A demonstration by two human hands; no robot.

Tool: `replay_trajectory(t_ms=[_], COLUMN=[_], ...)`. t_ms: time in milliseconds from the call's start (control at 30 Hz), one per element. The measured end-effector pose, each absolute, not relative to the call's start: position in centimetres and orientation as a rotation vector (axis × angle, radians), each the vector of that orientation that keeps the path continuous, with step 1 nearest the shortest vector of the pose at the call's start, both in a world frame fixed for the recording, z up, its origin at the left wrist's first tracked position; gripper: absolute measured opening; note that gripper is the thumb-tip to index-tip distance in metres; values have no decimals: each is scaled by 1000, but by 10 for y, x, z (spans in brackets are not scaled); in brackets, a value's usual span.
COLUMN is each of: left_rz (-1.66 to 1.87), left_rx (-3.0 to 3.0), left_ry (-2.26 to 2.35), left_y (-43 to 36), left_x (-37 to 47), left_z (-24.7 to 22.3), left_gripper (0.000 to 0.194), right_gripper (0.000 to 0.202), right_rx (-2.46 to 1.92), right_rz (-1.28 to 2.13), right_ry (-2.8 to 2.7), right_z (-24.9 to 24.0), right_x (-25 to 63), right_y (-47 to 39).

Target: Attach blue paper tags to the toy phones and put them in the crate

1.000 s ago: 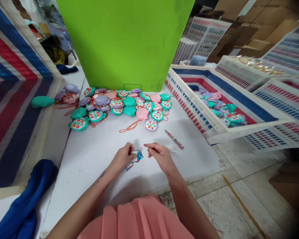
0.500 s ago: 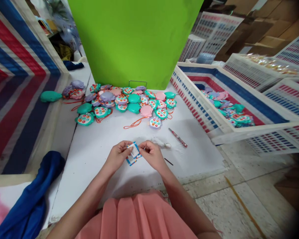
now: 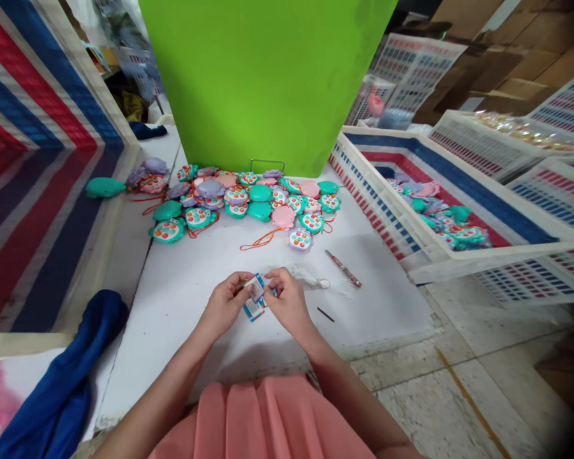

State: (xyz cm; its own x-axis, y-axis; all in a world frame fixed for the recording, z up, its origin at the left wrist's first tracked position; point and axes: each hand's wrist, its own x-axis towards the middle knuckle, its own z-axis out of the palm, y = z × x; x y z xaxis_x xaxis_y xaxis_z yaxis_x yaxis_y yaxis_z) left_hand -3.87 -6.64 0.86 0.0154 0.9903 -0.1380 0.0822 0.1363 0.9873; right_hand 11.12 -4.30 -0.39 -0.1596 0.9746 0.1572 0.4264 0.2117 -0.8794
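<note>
Small blue and white printed cards (image 3: 254, 308) are pinched between the thumb and fingers of my left hand (image 3: 229, 298). My right hand (image 3: 286, 298) is closed at the cards' right edge, its thumb and fingertips pressed together; what exactly they grip is too small to tell. Beyond my hands lie several turtle-like toys in teal, pink and purple, among them a purple one (image 3: 299, 239) and a teal one (image 3: 167, 231). A bundle of white strings with a ring (image 3: 324, 284) is to the right of my right hand, near a red pen (image 3: 343, 268) and a thin dark stick (image 3: 326, 315).
A green panel (image 3: 272, 83) stands behind the toys on the white table (image 3: 172, 319). At right is a white crate (image 3: 440, 264) with more toys inside. A striped lined container (image 3: 38, 223) and a blue cloth (image 3: 62, 382) are at left.
My right hand has shifted slightly at the cards' edge, its fingertips drawn closer together. The whole view has shifted a little. My left hand still holds the cards.
</note>
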Motion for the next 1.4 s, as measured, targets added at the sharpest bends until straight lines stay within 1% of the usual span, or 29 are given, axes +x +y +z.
replay_trajectory(t_ms=[167, 400, 600, 833, 967, 1067, 1167, 1300, 1400], left_rz=[1056, 1077, 1063, 1029, 1035, 1047, 1052, 1073, 1054], left_rx=[1212, 1210, 1348, 1502, 1583, 1654, 1662, 1586, 1463], left_ry=[1323, 1302, 1384, 1485, 1546, 1566, 1567, 1569, 1384], left_y=[-67, -65, -67, -72, -75, -79, -83, -84, -82], left_x=[-40, -41, -43, -45, -43, -41, -40, -46, -54], left_z=[5, 0, 8, 17, 15, 17, 19, 21, 20], left_gripper=[25, 27, 25, 20, 20, 21, 22, 22, 29], right_gripper=[25, 23, 22, 25, 25, 25, 23, 23, 24], right_rx=[-1318, -1276, -1275, -1181, -1177, -1086, -1020, -1011, -996], right_rz=[935, 1125, 1194, 1540, 1664, 1837, 1918, 1912, 1902], right_ry=[-1696, -1571, -1466, -1216, -1095, -930, -822, -926, -1039], right_z=[-1, -3, 2, 3, -6, -15, -17, -9, -5], right_x=[108, 106, 102, 99, 100, 100, 98, 98, 101], right_y=[-42, -37, -32, -29, -27, -26, -27, -29, -31])
